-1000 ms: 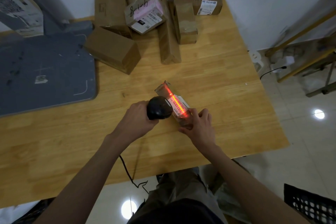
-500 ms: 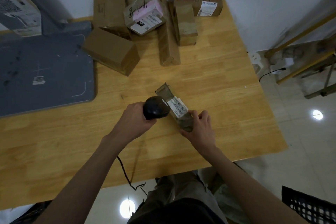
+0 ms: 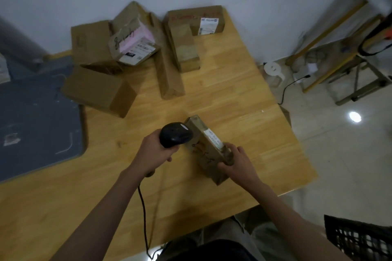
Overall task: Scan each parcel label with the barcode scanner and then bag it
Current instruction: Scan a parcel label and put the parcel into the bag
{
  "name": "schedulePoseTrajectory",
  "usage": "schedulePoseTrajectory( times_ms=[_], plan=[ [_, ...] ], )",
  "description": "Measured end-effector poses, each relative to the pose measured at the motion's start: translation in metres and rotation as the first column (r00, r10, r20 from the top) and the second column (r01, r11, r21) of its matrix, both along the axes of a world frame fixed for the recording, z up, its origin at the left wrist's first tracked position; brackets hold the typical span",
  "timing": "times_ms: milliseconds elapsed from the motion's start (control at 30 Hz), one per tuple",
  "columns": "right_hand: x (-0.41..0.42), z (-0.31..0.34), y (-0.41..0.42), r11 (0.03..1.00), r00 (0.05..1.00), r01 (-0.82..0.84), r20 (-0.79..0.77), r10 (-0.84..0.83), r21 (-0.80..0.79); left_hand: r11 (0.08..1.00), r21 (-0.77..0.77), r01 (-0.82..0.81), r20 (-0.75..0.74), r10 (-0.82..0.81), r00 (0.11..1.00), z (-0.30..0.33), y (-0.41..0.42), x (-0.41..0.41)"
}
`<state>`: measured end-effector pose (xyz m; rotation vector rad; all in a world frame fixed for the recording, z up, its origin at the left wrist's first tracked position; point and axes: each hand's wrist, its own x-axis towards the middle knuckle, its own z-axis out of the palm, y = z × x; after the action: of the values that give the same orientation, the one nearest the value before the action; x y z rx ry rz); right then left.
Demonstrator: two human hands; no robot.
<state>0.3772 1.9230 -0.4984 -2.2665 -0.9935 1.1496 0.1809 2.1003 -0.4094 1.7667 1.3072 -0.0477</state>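
My left hand (image 3: 153,154) grips a black barcode scanner (image 3: 175,137) whose cord (image 3: 144,222) runs off the near table edge. The scanner's head sits against the left side of a small brown parcel (image 3: 206,150) on the wooden table (image 3: 244,116). My right hand (image 3: 237,163) holds the parcel's near end and tilts it up on one edge. A white label (image 3: 213,137) runs along the parcel's upper right edge, and dark handwriting shows on the face turned toward me. No red scan line is visible.
Several brown boxes (image 3: 99,91) are piled at the back of the table, one with a pink patch and label (image 3: 135,46), one with a white label (image 3: 209,26). A grey mat (image 3: 31,116) lies at left. A black crate (image 3: 358,237) stands on the floor at lower right.
The red scan line on the label has gone out. My right hand has rolled the parcel up so the label now faces right and a handwritten side shows.
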Motion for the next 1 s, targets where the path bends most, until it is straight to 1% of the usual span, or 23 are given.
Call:
schedulePoseTrajectory(
  times_ms=[167, 267, 433, 533, 633, 767, 867, 1000],
  plan=[
    [0.019, 0.000, -0.021, 0.992, 0.981, 0.116, -0.151, -0.121, -0.041, 0.992, -0.083, 0.091, -0.054, -0.096, 0.994, -0.011, 0.002, 0.047],
    [0.017, 0.003, -0.042, 0.982, 0.964, 0.178, -0.191, -0.186, -0.060, 0.978, -0.106, 0.177, -0.069, -0.185, 0.980, -0.015, -0.010, 0.059],
    [-0.001, 0.014, -0.082, 0.946, 0.937, 0.323, -0.135, -0.322, -0.016, 0.945, -0.079, 0.317, -0.022, -0.319, 0.947, -0.010, -0.033, 0.061],
    [-0.026, 0.021, -0.107, 0.893, 0.887, 0.448, -0.134, -0.441, 0.028, 0.921, -0.045, 0.387, 0.029, -0.386, 0.922, -0.004, -0.050, 0.052],
    [-0.055, 0.030, -0.134, 0.847, 0.847, 0.529, -0.102, -0.521, 0.063, 0.897, 0.003, 0.443, 0.063, -0.442, 0.895, 0.004, -0.071, 0.036],
    [-0.094, 0.042, -0.167, 0.812, 0.818, 0.576, -0.069, -0.572, 0.099, 0.870, 0.043, 0.491, 0.090, -0.493, 0.865, 0.020, -0.103, 0.016],
    [-0.117, 0.052, -0.195, 0.780, 0.790, 0.613, -0.094, -0.606, 0.125, 0.834, 0.051, 0.549, 0.090, -0.551, 0.830, 0.032, -0.130, 0.007],
    [-0.132, 0.063, -0.239, 0.766, 0.783, 0.622, -0.112, -0.613, 0.160, 0.790, 0.036, 0.613, 0.107, -0.613, 0.783, 0.042, -0.168, 0.004]
  ],
)
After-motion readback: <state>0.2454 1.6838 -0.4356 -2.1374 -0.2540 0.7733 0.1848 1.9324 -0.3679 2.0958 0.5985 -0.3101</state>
